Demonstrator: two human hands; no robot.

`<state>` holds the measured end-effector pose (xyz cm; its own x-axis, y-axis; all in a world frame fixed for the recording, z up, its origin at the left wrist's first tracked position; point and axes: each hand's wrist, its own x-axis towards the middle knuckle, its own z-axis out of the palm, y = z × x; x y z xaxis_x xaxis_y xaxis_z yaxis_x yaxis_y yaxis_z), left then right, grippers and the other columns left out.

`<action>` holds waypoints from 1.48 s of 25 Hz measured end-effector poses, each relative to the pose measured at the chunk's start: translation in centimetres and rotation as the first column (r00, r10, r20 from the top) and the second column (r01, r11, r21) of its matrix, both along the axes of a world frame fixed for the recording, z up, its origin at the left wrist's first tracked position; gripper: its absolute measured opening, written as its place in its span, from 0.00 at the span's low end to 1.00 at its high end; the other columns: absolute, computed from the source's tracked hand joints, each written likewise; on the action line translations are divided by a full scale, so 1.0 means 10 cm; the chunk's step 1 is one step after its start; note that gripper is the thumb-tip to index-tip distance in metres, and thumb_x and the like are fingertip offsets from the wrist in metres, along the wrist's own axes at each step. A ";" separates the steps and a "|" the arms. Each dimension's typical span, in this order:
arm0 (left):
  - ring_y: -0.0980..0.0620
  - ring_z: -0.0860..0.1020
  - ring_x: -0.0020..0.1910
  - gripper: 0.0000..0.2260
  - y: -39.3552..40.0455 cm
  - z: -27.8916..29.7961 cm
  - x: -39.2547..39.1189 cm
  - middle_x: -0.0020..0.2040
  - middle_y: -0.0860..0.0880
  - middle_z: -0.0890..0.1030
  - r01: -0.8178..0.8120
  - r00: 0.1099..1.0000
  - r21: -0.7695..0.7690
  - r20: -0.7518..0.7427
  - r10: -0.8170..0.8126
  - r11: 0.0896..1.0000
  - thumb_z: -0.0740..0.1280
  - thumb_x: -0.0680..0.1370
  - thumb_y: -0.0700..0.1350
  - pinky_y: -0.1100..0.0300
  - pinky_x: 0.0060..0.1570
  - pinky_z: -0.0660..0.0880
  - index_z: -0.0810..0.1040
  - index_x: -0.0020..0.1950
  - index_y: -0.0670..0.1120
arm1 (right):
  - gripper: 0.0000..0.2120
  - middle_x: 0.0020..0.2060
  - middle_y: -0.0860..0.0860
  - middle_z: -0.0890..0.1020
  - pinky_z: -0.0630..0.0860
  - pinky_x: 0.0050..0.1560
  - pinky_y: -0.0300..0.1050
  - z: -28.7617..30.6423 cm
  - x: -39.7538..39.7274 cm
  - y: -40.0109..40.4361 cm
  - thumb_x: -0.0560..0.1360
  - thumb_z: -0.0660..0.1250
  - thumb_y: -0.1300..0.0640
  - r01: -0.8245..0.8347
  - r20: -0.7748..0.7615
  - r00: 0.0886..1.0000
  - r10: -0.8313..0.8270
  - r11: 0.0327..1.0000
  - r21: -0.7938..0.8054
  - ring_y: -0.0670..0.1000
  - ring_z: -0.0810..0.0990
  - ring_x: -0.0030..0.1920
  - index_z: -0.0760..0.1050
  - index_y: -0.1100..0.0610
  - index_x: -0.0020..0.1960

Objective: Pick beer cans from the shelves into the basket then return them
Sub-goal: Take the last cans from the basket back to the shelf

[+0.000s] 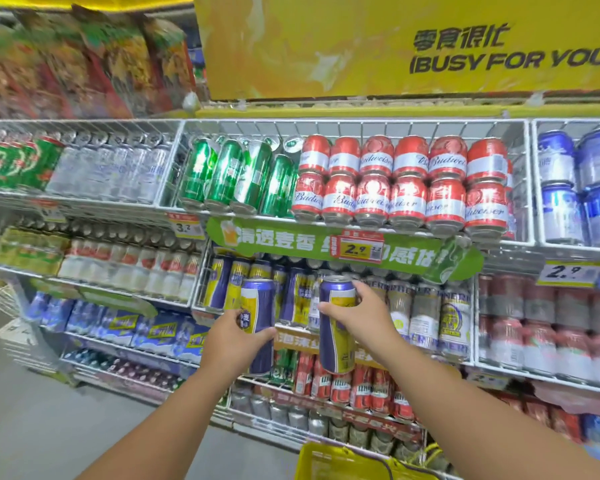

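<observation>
Shop, drinks aisle of snack or grocery store. White wire shelves [357, 128] in tiers, packed with rows of canned beer: red Budweiser cans [409, 188] and green cans [222, 178] on upper tier, purple-and-yellow cans [229, 278] lower, blue cans [575, 188] far right. Yellow price tags [361, 249] reading 2.9 clipped to shelf edges. Green promotional strip [284, 237] with Chinese text. Yellow banner [361, 46] overhead, printed "BUSY FOR YOU". Yellow shopping basket [329, 462] at near edge. Grey floor [49, 410] left.
</observation>
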<state>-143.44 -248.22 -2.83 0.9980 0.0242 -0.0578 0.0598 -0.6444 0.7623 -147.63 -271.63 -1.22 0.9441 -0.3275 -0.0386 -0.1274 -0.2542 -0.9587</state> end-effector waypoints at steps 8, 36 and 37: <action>0.43 0.73 0.70 0.44 0.14 -0.45 1.38 0.75 0.47 0.71 0.141 0.989 0.040 -0.055 -0.139 0.989 0.75 0.70 0.64 0.47 0.64 0.75 0.64 0.79 0.47 | 0.49 0.78 0.50 0.65 0.71 0.70 0.56 -0.33 1.08 0.52 0.68 0.78 0.38 0.217 -0.114 0.968 -0.224 0.973 -0.075 0.56 0.68 0.75 0.59 0.50 0.81; 0.42 0.81 0.42 0.28 -0.46 -0.97 2.40 0.52 0.41 0.79 0.228 0.973 0.378 -0.065 -0.220 0.897 0.75 0.69 0.65 0.53 0.33 0.79 0.78 0.51 0.42 | 0.27 0.43 0.54 0.86 0.80 0.48 0.44 -0.79 2.56 0.65 0.73 0.66 0.30 0.037 -0.566 0.723 -0.397 0.840 -0.541 0.55 0.85 0.47 0.76 0.56 0.47; 0.42 0.81 0.41 0.26 -0.48 -0.97 2.41 0.49 0.41 0.80 0.237 0.971 0.374 -0.062 -0.231 0.897 0.75 0.71 0.63 0.53 0.33 0.80 0.78 0.50 0.42 | 0.28 0.45 0.54 0.86 0.80 0.48 0.45 -0.81 2.57 0.65 0.72 0.67 0.30 0.046 -0.550 0.726 -0.413 0.827 -0.560 0.55 0.85 0.49 0.77 0.56 0.47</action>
